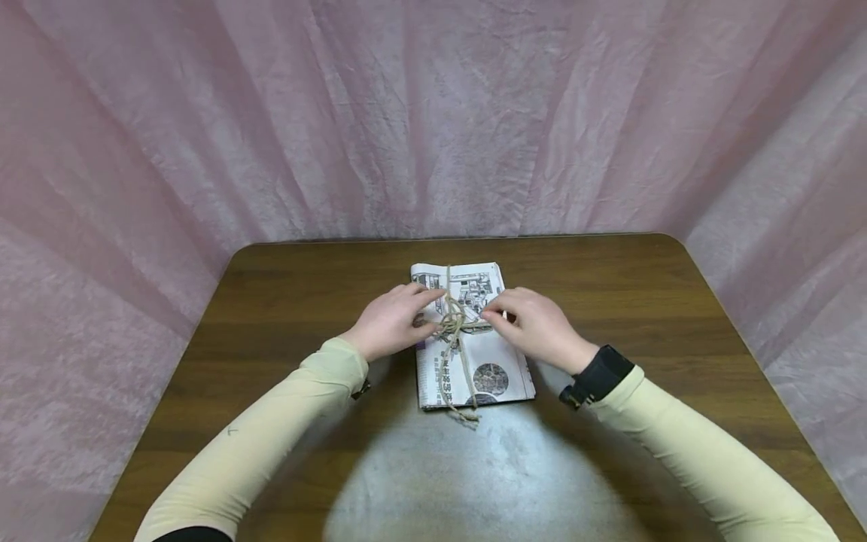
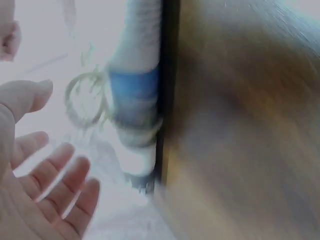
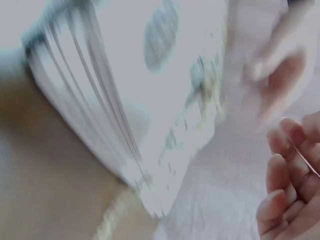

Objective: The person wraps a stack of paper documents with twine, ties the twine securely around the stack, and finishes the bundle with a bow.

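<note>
A stack of folded newspapers [image 1: 497,350] lies on the wooden table, with twine [image 1: 464,369] crossing it both ways. The twine is knotted on top, and a round loop [image 2: 69,107] of it shows in the left wrist view. Its loose ends hang past the stack's near edge. My left hand [image 1: 393,320] is over the left side by the knot, thumb and fingers spread apart. Over the right side is my right hand [image 1: 535,324], its fingers loosely bent in the right wrist view, where nothing shows held between them.
The wooden table [image 1: 298,301] spreads around the stack, with a bright glare patch in front. Pink curtains [image 1: 433,120] hang behind its far edge and at both sides. A black band [image 1: 603,373] is on the right wrist.
</note>
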Demonstrator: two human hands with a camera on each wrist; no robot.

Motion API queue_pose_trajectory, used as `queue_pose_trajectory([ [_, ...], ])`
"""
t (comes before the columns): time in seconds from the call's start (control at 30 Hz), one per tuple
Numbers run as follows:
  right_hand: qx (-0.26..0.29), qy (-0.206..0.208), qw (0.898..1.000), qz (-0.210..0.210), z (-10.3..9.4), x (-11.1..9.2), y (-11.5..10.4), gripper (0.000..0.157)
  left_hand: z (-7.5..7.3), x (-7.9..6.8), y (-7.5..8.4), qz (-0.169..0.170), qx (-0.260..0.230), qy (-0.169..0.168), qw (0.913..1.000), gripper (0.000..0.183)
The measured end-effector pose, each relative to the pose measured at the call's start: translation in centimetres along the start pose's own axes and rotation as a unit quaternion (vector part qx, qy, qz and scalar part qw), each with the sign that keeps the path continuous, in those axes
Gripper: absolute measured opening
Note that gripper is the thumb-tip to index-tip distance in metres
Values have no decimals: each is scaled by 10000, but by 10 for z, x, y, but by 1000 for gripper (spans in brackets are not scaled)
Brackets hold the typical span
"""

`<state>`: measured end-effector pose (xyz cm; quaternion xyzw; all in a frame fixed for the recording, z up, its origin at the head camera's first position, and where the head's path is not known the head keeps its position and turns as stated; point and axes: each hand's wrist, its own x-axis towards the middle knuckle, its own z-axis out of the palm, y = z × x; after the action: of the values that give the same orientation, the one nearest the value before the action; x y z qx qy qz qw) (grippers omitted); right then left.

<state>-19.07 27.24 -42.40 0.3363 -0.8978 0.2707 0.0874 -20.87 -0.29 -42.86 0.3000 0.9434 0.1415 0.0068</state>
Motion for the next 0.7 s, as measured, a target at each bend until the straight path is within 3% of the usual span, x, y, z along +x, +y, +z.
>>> queue_pose_trajectory([
  [0.17,211,-489,9971,549,-15,33,24,20,-15,-21,-14,-1047,-525,63,9931,42],
  [0.33,100,-1381,9893,462,8,58,33,31,-5,-29,-13,-1962,-1200,-324,9727,40],
  [0.53,-242,-1742,9844,-77,45,73,35,42,12,-21,-1,-2253,-1676,-442,9587,41],
  [0.7,-153,-1707,9852,-71,54,76,34,30,20,-19,2,-2223,-1921,-415,9550,30],
])
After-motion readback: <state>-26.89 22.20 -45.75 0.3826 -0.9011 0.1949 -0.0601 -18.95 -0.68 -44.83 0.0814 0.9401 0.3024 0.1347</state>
